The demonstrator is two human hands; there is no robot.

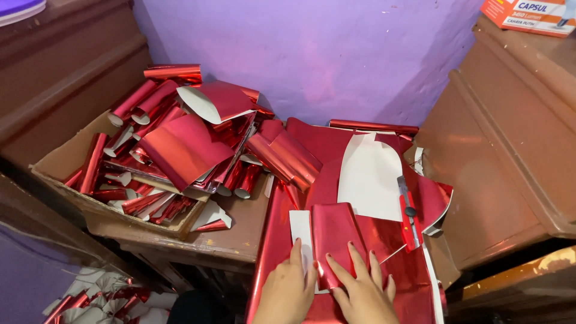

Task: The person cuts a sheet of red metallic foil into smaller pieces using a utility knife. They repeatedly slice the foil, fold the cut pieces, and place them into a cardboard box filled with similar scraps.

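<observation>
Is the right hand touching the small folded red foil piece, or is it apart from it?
Touching. The head view shows the right hand with its fingers lying flat on the folded red foil piece.

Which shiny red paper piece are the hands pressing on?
The small folded red foil piece right under both hands, left hand and right hand. The other rolled pieces sit in the cardboard box.

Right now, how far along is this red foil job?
Done: a cardboard box heaped with rolled red foil tubes. In hand: left hand and right hand press a folded foil piece. Left: big foil sheets lie uncut, cutter beside.
</observation>
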